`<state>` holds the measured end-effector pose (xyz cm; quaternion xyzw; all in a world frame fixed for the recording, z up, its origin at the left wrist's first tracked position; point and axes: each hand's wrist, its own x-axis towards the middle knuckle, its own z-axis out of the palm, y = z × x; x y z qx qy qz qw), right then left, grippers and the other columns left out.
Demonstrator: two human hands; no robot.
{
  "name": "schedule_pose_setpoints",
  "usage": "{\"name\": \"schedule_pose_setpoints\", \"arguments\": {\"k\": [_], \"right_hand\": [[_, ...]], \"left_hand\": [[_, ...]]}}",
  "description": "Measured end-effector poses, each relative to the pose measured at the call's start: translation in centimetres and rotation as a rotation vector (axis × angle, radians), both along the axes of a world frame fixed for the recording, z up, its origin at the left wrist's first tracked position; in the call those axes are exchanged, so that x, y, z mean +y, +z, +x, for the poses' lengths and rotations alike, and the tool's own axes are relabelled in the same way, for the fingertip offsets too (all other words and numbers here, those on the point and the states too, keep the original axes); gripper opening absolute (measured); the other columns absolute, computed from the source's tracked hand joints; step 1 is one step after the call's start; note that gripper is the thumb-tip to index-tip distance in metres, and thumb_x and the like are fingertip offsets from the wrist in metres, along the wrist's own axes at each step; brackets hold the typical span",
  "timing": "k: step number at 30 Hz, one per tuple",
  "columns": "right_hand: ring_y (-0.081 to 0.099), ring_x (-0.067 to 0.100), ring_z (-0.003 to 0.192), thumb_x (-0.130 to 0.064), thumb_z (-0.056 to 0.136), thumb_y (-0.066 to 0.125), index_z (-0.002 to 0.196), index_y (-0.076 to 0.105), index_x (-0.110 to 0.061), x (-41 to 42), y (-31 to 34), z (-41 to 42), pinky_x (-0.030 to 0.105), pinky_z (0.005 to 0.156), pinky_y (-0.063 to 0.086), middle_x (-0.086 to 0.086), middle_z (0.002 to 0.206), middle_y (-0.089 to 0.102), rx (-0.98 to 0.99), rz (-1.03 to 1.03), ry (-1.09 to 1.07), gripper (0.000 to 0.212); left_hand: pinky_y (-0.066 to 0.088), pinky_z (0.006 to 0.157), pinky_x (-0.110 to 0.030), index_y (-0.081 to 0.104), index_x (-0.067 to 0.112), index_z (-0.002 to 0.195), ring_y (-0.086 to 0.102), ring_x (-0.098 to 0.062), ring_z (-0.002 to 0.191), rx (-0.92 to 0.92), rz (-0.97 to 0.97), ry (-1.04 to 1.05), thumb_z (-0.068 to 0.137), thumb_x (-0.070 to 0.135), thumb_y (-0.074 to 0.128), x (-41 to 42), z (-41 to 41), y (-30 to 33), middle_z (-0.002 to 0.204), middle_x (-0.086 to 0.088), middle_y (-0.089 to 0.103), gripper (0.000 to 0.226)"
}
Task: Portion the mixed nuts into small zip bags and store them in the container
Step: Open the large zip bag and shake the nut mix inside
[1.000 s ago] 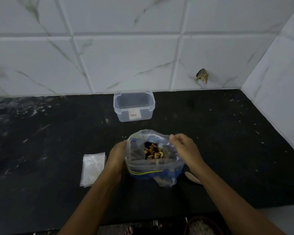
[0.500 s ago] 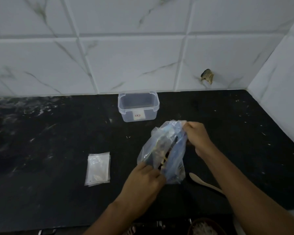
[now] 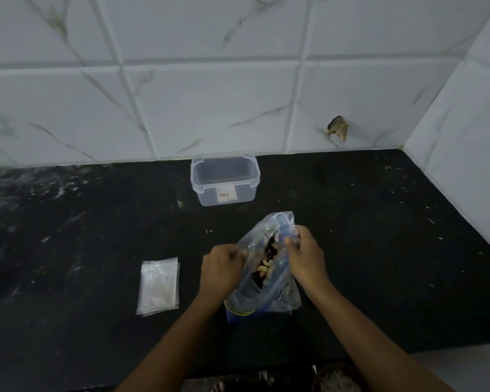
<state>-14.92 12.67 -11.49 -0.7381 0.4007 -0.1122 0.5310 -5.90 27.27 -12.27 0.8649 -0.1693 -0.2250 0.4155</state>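
Your left hand (image 3: 222, 264) and right hand (image 3: 304, 256) each pinch one lip of the nut bag (image 3: 266, 267), pulling its mouth apart so you can reach the nuts. The empty container (image 3: 225, 181) waits at 12 o'clock, small bags (image 3: 159, 285) at 9.

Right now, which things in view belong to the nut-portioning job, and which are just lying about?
Part of the job:
- large bag of mixed nuts, held open by the left hand and right hand
- stack of small zip bags
- open, empty container

Lying about:
- bowl at the bottom edge, contents unclear
- debris specks on the counter
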Motion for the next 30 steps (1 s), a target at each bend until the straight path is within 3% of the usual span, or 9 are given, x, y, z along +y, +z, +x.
{"name": "schedule_pose_setpoints", "arguments": {"k": [5, 8, 10, 13, 15, 20, 23, 26, 30], "right_hand": [[0.067, 0.029, 0.091, -0.015, 0.097, 0.049, 0.11, 0.067, -0.006, -3.1, 0.1, -0.6, 0.044, 0.076, 0.055, 0.018, 0.102, 0.069, -0.238, 0.804, -0.353, 0.024], [0.069, 0.031, 0.083, -0.017, 0.098, 0.048, 0.116, 0.063, 0.003, -2.8, -0.2, -0.4, 0.038, 0.062, 0.057, 0.023, 0.104, 0.067, -0.342, 1.042, -0.413, 0.031], [0.069, 0.028, 0.073, -0.018, 0.096, 0.053, 0.118, 0.063, -0.001, -2.2, -0.5, -0.3, 0.033, 0.055, 0.057, 0.021, 0.1, 0.067, -0.302, 1.054, -0.387, 0.03], [0.067, 0.027, 0.084, -0.018, 0.095, 0.053, 0.116, 0.063, -0.011, -2.1, -1.8, -0.9, 0.042, 0.076, 0.058, 0.016, 0.103, 0.067, -0.081, 0.812, -0.307, 0.023], [0.065, 0.02, 0.092, -0.025, 0.098, 0.048, 0.109, 0.06, -0.018, -2.3, -2.1, -1.6, 0.04, 0.081, 0.056, 0.01, 0.112, 0.064, 0.094, 0.419, -0.192, 0.018], [0.041, 0.01, 0.126, -0.045, 0.087, 0.064, 0.143, 0.039, -0.028, -2.2, -1.2, -0.2, 0.034, 0.103, 0.038, -0.008, 0.139, 0.04, 0.073, -0.433, 0.412, 0.063], [0.032, 0.021, 0.138, -0.048, 0.083, 0.066, 0.147, 0.03, -0.03, -1.9, -2.1, 1.9, 0.043, 0.111, 0.027, 0.0, 0.151, 0.033, 0.276, -0.724, 0.711, 0.076], [0.044, 0.024, 0.126, -0.044, 0.085, 0.064, 0.142, 0.037, -0.028, -1.7, -3.2, 3.1, 0.042, 0.103, 0.033, 0.002, 0.139, 0.044, 0.378, -0.796, 0.787, 0.065], [0.058, 0.023, 0.103, -0.036, 0.088, 0.061, 0.121, 0.054, -0.02, -1.6, -2.7, 3.4, 0.035, 0.084, 0.045, 0.006, 0.114, 0.059, 0.344, -0.861, 0.812, 0.037]], "left_hand": [[0.057, 0.079, -0.049, 0.065, 0.003, 0.107, 0.069, -0.029, 0.091, 1.03, -0.697, 0.46, 0.098, 0.03, 0.053, -0.2, 2.6, 0.4, 0.096, -0.019, 0.071, 0.031], [0.038, 0.108, -0.056, 0.061, -0.001, 0.118, 0.055, -0.037, 0.123, 1.263, -0.885, 0.535, 0.096, 0.041, 0.052, -0.1, 3.0, -0.7, 0.124, -0.025, 0.062, 0.048], [0.039, 0.107, -0.052, 0.064, 0.001, 0.115, 0.06, -0.036, 0.111, 1.3, -0.897, 0.533, 0.092, 0.04, 0.055, -0.2, 2.7, -1.3, 0.116, -0.025, 0.065, 0.046], [0.046, 0.081, -0.03, 0.064, 0.007, 0.096, 0.063, -0.021, 0.062, 1.278, -0.822, 0.531, 0.093, 0.037, 0.052, 0.1, 2.0, -1.7, 0.073, -0.014, 0.066, 0.032], [0.045, 0.084, -0.019, 0.06, 0.007, 0.092, 0.058, -0.018, 0.046, 1.201, -0.673, 0.527, 0.095, 0.034, 0.049, 0.6, 2.3, -2.2, 0.058, -0.011, 0.061, 0.029], [0.056, 0.084, -0.049, 0.058, 0.006, 0.117, 0.068, -0.03, 0.091, 0.732, -0.342, 0.413, 0.101, 0.034, 0.049, 0.5, 3.4, -2.6, 0.104, -0.017, 0.068, 0.033], [0.053, 0.093, -0.045, 0.052, 0.018, 0.127, 0.058, -0.019, 0.108, -0.127, -0.026, 0.198, 0.095, 0.037, 0.058, 0.4, 1.4, -2.2, 0.125, -0.005, 0.056, 0.038], [0.048, 0.087, -0.033, 0.063, 0.023, 0.107, 0.057, -0.012, 0.097, -0.853, 0.049, -0.182, 0.091, 0.035, 0.055, 0.5, -1.0, -1.3, 0.108, 0.003, 0.062, 0.022], [0.049, 0.089, -0.034, 0.061, 0.02, 0.118, 0.062, -0.016, 0.099, -0.698, 0.402, -0.771, 0.095, 0.04, 0.045, -0.6, -3.2, -1.9, 0.115, -0.001, 0.066, 0.034]]}}
